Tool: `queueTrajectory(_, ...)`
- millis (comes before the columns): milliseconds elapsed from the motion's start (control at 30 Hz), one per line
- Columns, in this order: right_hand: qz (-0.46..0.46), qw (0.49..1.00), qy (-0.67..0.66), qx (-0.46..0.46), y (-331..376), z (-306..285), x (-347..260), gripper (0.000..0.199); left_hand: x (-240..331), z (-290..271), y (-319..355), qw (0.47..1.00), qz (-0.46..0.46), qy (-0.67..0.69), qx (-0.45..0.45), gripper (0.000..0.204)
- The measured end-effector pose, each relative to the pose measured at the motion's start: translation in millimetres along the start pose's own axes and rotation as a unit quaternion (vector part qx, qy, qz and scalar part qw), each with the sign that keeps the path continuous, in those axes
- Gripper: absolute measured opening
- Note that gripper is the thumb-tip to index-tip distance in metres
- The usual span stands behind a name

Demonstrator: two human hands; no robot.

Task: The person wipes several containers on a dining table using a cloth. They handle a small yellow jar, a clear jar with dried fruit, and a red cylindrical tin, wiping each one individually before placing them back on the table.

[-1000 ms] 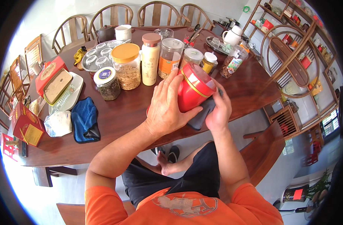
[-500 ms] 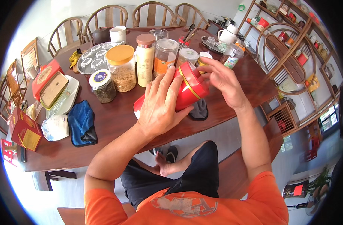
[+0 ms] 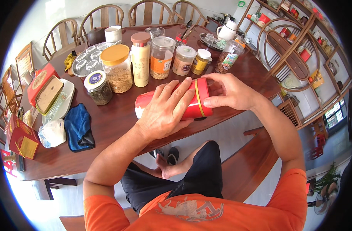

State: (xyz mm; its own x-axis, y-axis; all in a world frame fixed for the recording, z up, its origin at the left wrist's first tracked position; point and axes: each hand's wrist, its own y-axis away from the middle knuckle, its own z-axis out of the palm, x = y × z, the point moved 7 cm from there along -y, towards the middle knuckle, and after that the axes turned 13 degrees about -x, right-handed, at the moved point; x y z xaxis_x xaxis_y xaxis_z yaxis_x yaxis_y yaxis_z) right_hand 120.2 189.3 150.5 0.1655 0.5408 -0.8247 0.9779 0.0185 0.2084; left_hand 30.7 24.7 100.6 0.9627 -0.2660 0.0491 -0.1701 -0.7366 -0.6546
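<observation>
Here, hands [image 3: 164, 109] hold red canister [image 3: 191, 107] near table edge [image 3: 74, 167].

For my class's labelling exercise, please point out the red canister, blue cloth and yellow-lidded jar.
Red canister [image 3: 193, 106], head view: bare side, toward its right end.
Blue cloth [image 3: 78, 125], head view: middle of its blue face.
Yellow-lidded jar [image 3: 117, 73], head view: clear side wall.

Curved-back wooden chairs [image 3: 147, 14] along a white wall [image 3: 76, 10]
</observation>
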Motion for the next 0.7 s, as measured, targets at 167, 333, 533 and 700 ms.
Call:
queueTrajectory(167,0.03,0.997,0.065,0.01,11,-2,2,0.08,3,1,-1,0.999,0.043,0.013,0.015,0.095)
queueTrajectory(333,0.035,0.999,0.04,-0.009,13,4,-6,0.067,4,1,1,0.998,0.054,0.02,0.029,0.099)
queueTrajectory(533,-0.003,0.999,0.033,0.019,11,5,-7,0.066,1,0,0,0.999,0.026,0.032,0.021,0.094)
queueTrajectory(700,-0.005,0.999,0.023,0.034,13,11,-12,0.062,1,-3,1,0.999,0.018,0.027,0.019,0.091)
